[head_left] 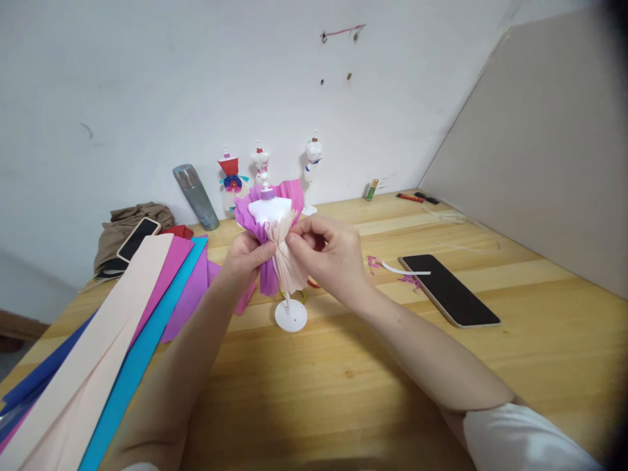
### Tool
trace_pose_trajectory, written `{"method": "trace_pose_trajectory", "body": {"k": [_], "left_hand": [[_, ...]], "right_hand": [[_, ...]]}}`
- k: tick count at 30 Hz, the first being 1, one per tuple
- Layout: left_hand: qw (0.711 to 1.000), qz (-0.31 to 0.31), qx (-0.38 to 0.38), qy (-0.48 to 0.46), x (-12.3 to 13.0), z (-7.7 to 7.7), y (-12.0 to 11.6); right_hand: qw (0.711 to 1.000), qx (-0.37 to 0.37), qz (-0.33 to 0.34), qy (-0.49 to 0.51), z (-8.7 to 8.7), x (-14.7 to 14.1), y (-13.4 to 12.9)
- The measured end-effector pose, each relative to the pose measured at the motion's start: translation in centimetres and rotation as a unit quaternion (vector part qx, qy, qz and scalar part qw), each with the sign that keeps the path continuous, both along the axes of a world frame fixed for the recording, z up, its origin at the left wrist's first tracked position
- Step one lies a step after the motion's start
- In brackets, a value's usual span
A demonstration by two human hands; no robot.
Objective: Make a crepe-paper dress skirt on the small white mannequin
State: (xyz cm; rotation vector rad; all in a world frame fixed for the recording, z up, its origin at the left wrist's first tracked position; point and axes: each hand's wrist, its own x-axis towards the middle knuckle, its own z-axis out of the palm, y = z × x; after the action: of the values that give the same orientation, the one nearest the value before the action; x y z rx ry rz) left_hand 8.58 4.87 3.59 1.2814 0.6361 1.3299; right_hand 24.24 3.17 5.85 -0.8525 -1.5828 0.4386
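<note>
A small white dress form (pixel 269 209) on a round white base (pixel 290 316) stands in front of me, slightly tilted. Purple crepe paper (pixel 269 277) and pink crepe paper (pixel 293 191) wrap round its back and side. Pale pink crepe paper (pixel 289 265) is gathered at the waist and flares out below. My left hand (pixel 246 252) is closed on the waist from the left, its thumb pressing the gathers. From the right, my right hand (pixel 328 248) pinches the pale paper at the waist between thumb and fingertips.
Folded crepe strips (pixel 122 314) lie at the left, beside a phone (pixel 139 239) on brown cloth (pixel 137 216). A flask (pixel 196 196) leans against the wall near dressed forms (pixel 229 171). At the right lie a large phone (pixel 451 294), a white strip (pixel 405 271) and pink scraps (pixel 374 263).
</note>
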Motion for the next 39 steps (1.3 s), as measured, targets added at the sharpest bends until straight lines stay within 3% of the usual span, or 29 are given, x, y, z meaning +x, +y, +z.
{"method": "trace_pose_trajectory", "body": {"k": [32, 39], "left_hand": [[1.0, -0.006, 0.002, -0.011, 0.34, 0.18, -0.13], [1.0, -0.009, 0.002, 0.0, 0.3, 0.1, -0.13]], "right_hand": [[0.999, -0.009, -0.032, -0.029, 0.37, 0.03, -0.13], [0.999, -0.017, -0.035, 0.024, 0.2, 0.13, 0.19]]}}
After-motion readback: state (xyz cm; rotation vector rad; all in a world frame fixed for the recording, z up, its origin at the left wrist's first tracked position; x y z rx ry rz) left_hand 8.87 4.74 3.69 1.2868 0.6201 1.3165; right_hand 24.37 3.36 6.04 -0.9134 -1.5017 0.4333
